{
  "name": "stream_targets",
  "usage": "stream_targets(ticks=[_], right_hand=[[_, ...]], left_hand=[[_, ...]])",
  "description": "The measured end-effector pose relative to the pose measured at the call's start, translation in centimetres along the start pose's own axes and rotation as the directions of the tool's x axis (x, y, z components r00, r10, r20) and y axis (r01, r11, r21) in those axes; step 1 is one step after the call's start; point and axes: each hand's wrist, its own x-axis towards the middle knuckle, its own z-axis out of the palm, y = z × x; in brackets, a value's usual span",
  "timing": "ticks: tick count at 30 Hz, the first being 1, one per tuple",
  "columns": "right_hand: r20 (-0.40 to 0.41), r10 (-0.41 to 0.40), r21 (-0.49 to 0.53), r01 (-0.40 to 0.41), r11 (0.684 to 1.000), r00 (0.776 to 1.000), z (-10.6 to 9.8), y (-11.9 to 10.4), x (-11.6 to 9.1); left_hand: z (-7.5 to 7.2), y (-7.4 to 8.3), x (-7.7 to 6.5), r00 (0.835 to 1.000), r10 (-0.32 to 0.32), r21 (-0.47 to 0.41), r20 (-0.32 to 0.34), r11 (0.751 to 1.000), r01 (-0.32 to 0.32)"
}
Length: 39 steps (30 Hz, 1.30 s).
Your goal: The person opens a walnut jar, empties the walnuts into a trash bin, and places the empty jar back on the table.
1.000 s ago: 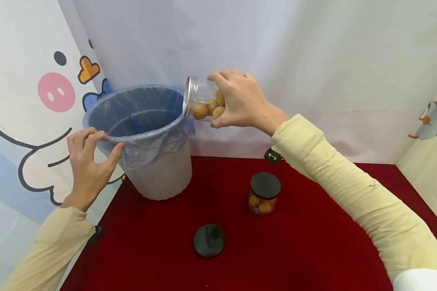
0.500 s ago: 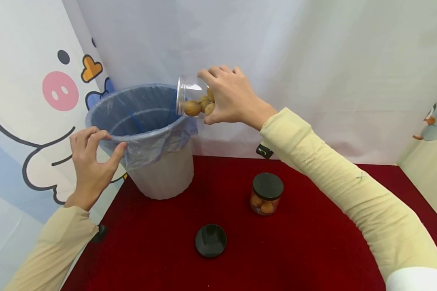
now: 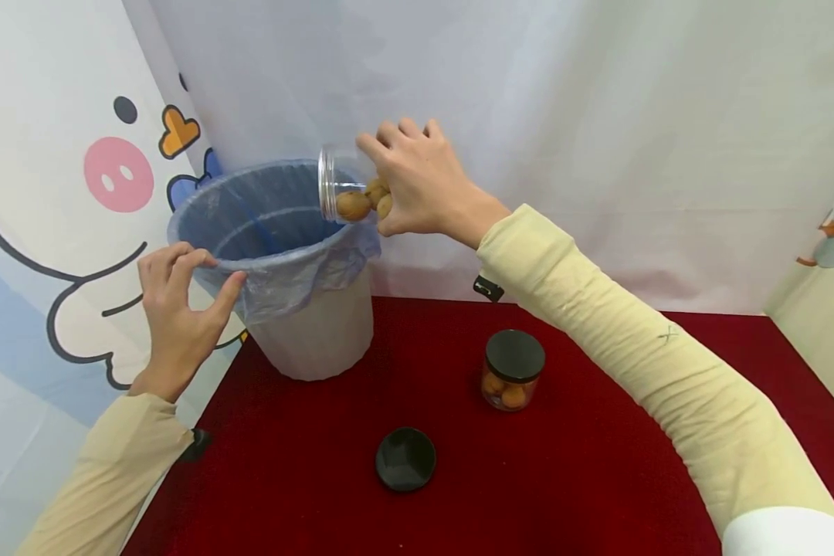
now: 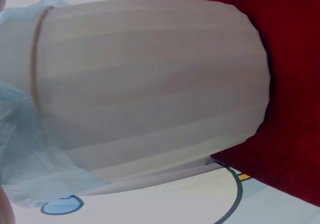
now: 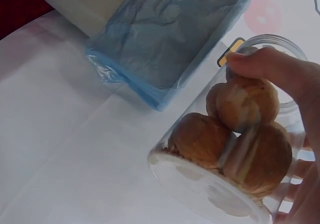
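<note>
My right hand [image 3: 424,181] grips a clear plastic jar [image 3: 327,185] tipped on its side, mouth to the left, above the right rim of a white trash bin [image 3: 320,336]. Several walnuts [image 5: 200,139] lie inside the jar, as the right wrist view shows. A bluish plastic liner [image 3: 278,293] covers the bin's inside and folds over its rim. With fingers and thumb my left hand [image 3: 181,313] holds the lined rim at the near left. The left wrist view is mostly filled by the bin's ribbed side [image 4: 150,84].
A second jar [image 3: 513,374], black-lidded with walnuts inside, stands on the red cloth [image 3: 500,494]. Nearer, a loose black lid [image 3: 406,459] lies flat. Behind the bin hangs a white curtain [image 3: 563,139], and a cartoon-printed sheet [image 3: 35,193] is at the left.
My right hand has moved left with the jar, bringing its mouth from the bin's right edge to over the opening. The left hand stays on the rim. The view shifts slightly.
</note>
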Motion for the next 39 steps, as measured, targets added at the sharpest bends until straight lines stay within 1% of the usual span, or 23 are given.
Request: stream_targets(ticks=[9, 14, 19, 25, 33, 39], right_hand=[[-0.035, -0.020, -0.013, 0.019, 1.000, 0.999, 0.2, -0.4, 0.0], [-0.046, -0.039, -0.039, 0.037, 0.999, 0.998, 0.4, -0.5, -0.1], [-0.082, -0.064, -0.081, 0.058, 0.995, 0.995, 0.4, -0.7, -0.2], [-0.100, -0.089, -0.126, 0.077, 0.989, 0.991, 0.4, -1.1, 0.0], [-0.138, -0.111, -0.142, 0.091, 0.986, 0.984, 0.3, -1.4, 0.1], [-0.140, -0.128, -0.154, 0.106, 0.982, 0.982, 0.2, -1.7, 0.4]], left_hand=[[0.1, 0.2, -0.1, 1.000, 0.008, -0.004, 0.015, 1.000, -0.008], [0.0, 0.3, -0.1, 1.000, 0.003, 0.002, 0.029, 1.000, -0.003], [0.1, 0.5, -0.1, 0.999, -0.001, 0.004, 0.040, 1.000, 0.001], [-0.1, 0.5, -0.1, 1.000, 0.002, 0.003, 0.025, 1.000, -0.002], [-0.3, 0.7, -0.1, 1.000, -0.007, 0.001, 0.019, 1.000, 0.007], [-0.4, 0.7, -0.1, 1.000, -0.014, 0.003, 0.021, 1.000, 0.014]])
